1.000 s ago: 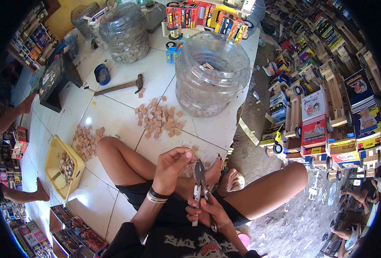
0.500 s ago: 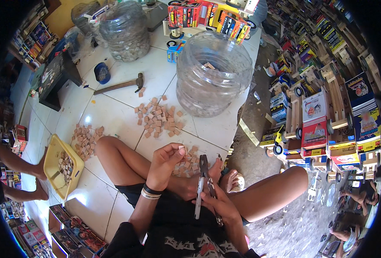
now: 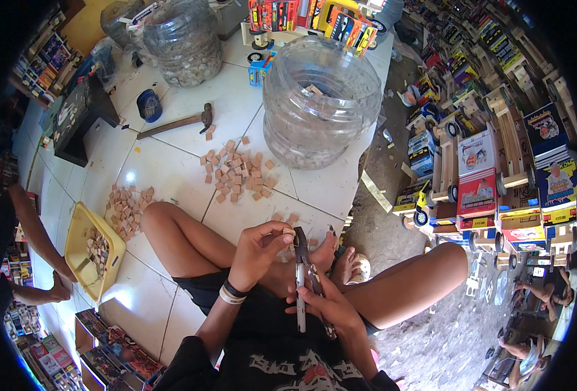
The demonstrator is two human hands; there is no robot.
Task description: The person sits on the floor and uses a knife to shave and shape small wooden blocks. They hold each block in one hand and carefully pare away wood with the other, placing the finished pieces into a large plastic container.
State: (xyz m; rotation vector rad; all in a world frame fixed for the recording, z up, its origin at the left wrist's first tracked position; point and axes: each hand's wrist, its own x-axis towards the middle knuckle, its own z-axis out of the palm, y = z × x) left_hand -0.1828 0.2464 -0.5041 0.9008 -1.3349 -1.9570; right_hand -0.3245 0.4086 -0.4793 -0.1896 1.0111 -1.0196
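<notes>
Clear plastic tub: on white tiles. Yellow basin: left of tub, nearer person. Hammer: left of tub. Right hand: on person's side of tub, fingers curled round handles of pliers. Left hand: same side of tub, thumb and forefinger pinched together near plier tips; cannot tell what between. Small wooden squares: scattered left of tub's base.

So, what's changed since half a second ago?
The right hand has brought the pliers leftward, their tip now by the fingertips of the left hand. At the left, a co-worker's leg has shifted. The right hand's grip, the hammer and the yellow basin stayed as they were.
</notes>
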